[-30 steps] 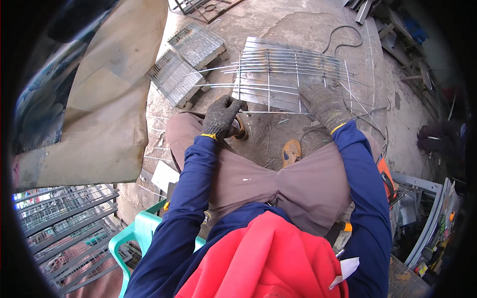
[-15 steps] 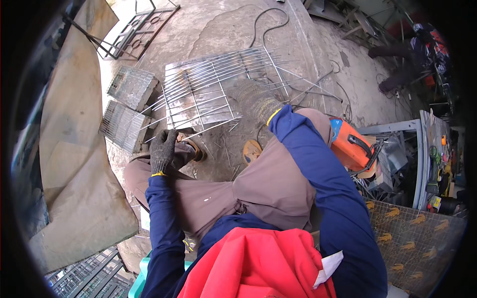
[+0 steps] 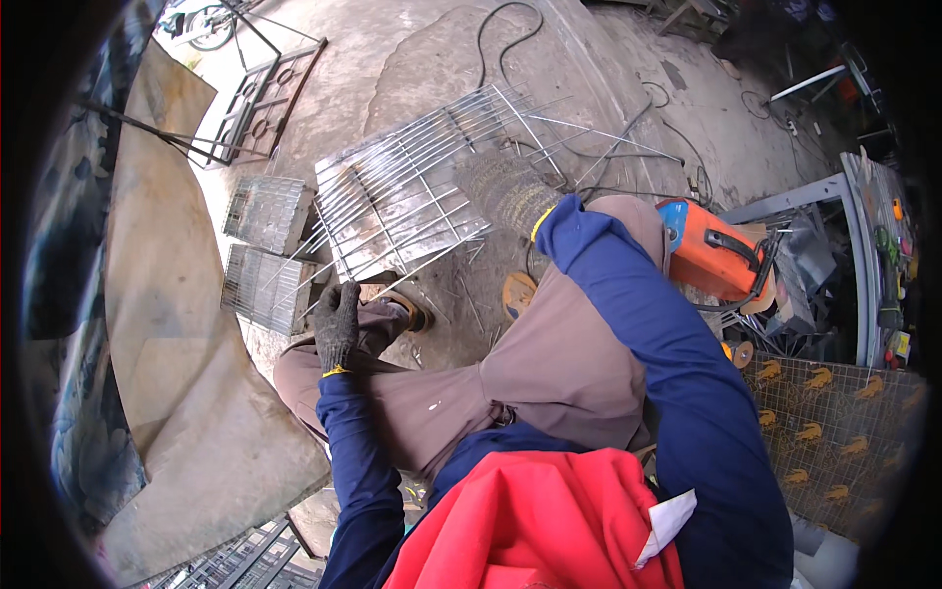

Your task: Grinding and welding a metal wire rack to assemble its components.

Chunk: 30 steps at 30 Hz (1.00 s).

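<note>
A grid of thin metal rods [image 3: 429, 188] lies over a shiny metal sheet [image 3: 378, 257] on the floor before my knees. Several rods stick out past the grid's left side. My left hand [image 3: 337, 322], in a dark knit glove, is at the near left corner with its fingers curled at the rod ends; what they hold, if anything, is hidden. My right hand [image 3: 502, 194], in a grey glove with a yellow cuff edge, is over the grid's right part. Motion smears its fingers, so I cannot see whether it holds anything.
Two wire-mesh blocks [image 3: 263, 214] stand left of the grid. An orange machine with a black handle [image 3: 721, 250] is by my right knee. A black cable [image 3: 481, 49] winds across the floor. A dark metal frame [image 3: 270, 98] lies far left, beside a large tan sheet [image 3: 167, 294].
The view has shifted, so most things sit slightly lower or farther right. My left hand remains by the rod ends, and my right hand is still over the grid, smeared by motion.
</note>
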Each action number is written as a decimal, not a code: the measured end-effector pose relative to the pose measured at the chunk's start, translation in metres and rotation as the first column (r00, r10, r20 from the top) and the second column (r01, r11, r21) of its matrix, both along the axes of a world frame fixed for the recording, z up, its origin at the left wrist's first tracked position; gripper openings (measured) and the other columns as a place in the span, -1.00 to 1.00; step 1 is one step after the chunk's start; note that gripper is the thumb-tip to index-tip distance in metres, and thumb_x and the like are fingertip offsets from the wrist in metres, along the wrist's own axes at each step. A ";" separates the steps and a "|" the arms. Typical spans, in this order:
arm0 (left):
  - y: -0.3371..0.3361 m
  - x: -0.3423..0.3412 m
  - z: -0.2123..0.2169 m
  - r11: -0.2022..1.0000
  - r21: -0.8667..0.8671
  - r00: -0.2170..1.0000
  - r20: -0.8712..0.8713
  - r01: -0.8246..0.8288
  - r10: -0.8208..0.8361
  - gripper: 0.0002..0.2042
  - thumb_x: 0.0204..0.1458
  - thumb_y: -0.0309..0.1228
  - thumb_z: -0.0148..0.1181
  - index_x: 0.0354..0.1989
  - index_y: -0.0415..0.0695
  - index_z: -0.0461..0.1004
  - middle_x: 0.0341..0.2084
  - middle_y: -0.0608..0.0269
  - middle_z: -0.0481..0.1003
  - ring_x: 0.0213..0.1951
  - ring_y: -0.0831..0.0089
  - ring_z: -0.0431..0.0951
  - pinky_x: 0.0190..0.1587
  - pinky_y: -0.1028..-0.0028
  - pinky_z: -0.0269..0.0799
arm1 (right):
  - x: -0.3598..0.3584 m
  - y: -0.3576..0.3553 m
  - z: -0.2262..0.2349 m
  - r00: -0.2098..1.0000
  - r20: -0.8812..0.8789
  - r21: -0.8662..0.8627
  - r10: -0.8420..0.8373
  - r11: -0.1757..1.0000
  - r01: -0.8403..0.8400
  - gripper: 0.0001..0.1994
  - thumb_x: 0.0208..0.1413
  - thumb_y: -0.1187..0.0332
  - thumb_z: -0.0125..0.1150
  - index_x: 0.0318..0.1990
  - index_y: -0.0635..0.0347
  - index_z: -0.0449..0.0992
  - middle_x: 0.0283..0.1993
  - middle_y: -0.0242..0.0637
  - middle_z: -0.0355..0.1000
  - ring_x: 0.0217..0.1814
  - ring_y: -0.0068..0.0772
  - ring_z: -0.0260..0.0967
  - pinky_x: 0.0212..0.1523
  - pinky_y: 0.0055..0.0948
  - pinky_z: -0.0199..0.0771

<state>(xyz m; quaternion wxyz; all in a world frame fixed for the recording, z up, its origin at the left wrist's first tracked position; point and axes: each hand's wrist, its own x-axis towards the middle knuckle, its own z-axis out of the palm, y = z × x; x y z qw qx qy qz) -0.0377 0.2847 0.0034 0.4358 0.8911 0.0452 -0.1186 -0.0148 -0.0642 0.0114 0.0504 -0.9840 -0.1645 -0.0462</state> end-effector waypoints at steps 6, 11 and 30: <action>0.008 0.005 -0.008 1.000 0.018 1.000 0.016 0.024 -0.024 -0.66 0.15 -0.20 0.19 -0.29 -0.33 0.51 -0.48 0.22 0.52 -0.41 0.53 0.42 -0.30 0.45 0.35 | -0.008 0.003 0.029 0.940 -0.174 -0.192 -0.292 0.947 0.258 -0.76 0.08 0.40 0.14 -0.09 0.07 0.57 -0.02 -0.16 0.48 0.02 -0.11 0.48 -0.01 -0.15 0.49; 0.009 0.004 -0.011 0.996 0.078 0.994 0.093 0.047 -0.055 -0.65 0.15 -0.21 0.20 -0.30 -0.35 0.52 -0.51 0.21 0.52 -0.42 0.52 0.41 -0.31 0.45 0.35 | -0.011 0.005 0.021 0.987 -0.145 -0.158 -0.071 0.986 0.047 -0.70 0.04 0.37 0.12 -0.03 0.03 0.51 0.00 -0.21 0.44 0.08 -0.12 0.40 0.04 -0.12 0.42; 0.006 0.001 -0.006 0.993 0.117 0.998 0.070 -0.016 0.008 -0.68 0.16 -0.20 0.17 -0.36 -0.28 0.54 -0.54 0.19 0.48 -0.43 0.48 0.40 -0.31 0.42 0.33 | -0.011 0.005 0.025 0.979 -0.194 -0.109 -0.068 0.993 0.047 -0.81 0.07 0.37 0.15 -0.16 0.03 0.58 -0.02 -0.19 0.49 0.02 -0.14 0.48 0.02 -0.15 0.45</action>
